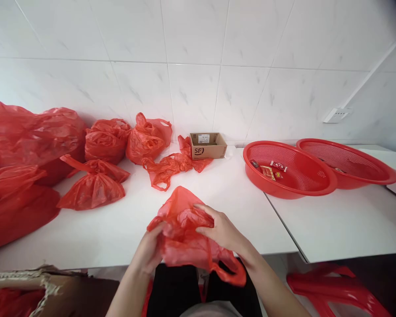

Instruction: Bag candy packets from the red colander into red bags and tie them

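A crumpled red plastic bag (188,237) is in front of me at the table's near edge, with a handle loop hanging off its lower right. My left hand (152,247) grips its left side, the thumb on top and the other fingers mostly hidden by the plastic. On the right side, my right hand (222,229) has its thumb and fingers curved around the film. Whether anything is inside the bag I cannot tell. Beyond it, another loose red bag (171,165) lies flattened on the white table (132,237).
Filled red bags (92,185) crowd the left. A small cardboard box (208,146) stands by the wall. Two red plastic baskets (293,187) are at right, small wrapped packets (269,171) in the nearer one. An open carton (62,293) sits lower left, a red stool (330,290) lower right.
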Motion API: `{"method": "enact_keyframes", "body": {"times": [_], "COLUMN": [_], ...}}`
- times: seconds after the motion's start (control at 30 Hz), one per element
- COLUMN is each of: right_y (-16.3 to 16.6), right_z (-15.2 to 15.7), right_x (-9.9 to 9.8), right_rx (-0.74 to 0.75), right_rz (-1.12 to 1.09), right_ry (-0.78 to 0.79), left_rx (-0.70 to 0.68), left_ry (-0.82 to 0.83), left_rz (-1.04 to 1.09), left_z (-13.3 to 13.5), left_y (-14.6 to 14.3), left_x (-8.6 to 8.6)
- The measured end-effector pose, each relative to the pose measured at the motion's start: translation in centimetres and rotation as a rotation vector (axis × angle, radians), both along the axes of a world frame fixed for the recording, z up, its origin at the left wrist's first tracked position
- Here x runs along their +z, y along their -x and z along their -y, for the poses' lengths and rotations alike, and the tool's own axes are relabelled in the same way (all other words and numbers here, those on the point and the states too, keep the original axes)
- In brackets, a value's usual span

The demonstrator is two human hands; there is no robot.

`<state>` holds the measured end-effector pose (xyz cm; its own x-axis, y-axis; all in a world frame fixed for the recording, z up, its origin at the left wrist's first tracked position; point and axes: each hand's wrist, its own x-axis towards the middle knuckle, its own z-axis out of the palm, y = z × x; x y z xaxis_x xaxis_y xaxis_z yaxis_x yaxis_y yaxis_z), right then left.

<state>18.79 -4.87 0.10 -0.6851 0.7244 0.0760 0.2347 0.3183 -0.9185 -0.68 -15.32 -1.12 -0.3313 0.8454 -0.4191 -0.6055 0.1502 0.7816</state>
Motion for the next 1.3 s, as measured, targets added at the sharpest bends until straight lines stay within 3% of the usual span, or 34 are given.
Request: {"method": "enact_keyframes", "body": {"times": [0.13,0.23,0.33,0.47,0.53,0.6,0.7,0.8,0.93,1.03,1.17,1.3], "right_y": [-2.2,-4.0,-4.7,-4.4,-4.1,-3.7,-2.5,-0.8,0.3,-1.0,-3.5,-3.5], "right_z": [-3.1,-5.1,-5.9,-5.8,-5.5,-4.6,-2.4,0.0,0.8,0.0,-1.1,-1.3], "right_x": [-0.9,-0.8,-0.5,0.0,0.5,1.3,2.5,2.2,-0.4,-1.6,-0.7,0.8], "right_rx": [-0.212,-0.302,-0.279,-0.216,-0.189,-0.210,-0.276,-0.132,-0.010,0.122,0.280,0.175], "right_rz": [0.387,0.564,0.576,0.591,0.592,0.548,0.326,0.161,0.371,0.479,0.483,0.502], "right_ry": [-0.139,-0.220,-0.225,-0.220,-0.254,-0.360,-0.592,-0.620,-0.540,-0.478,-0.437,-0.466], "left_rx": [0.049,0.048,0.030,0.045,-0.057,-0.188,-0.334,-0.360,-0.312,-0.144,-0.036,-0.073], "left_ry": [0.020,0.013,-0.006,-0.183,-0.246,-0.209,-0.076,-0.062,-0.076,0.006,0.118,0.014], "left_rz": [0.068,-0.064,-0.583,-1.351,-1.585,-1.725,-1.747,-1.692,-1.601,-1.580,-1.614,-1.403], "left_z": [1.0,1.6,1.9,1.7,1.1,0.1,-1.5,-2.5,-3.1,-3.5,-3.4,-3.3], "left_y": [2.7,3.6,2.6,-0.2,-1.1,-1.4,-1.3,-1.5,-1.2,1.2,4.5,3.9], "left_x": [0.1,-0.4,-0.5,0.7,0.9,0.5,-1.1,-2.2,-2.4,-2.0,-1.2,-1.1]}}
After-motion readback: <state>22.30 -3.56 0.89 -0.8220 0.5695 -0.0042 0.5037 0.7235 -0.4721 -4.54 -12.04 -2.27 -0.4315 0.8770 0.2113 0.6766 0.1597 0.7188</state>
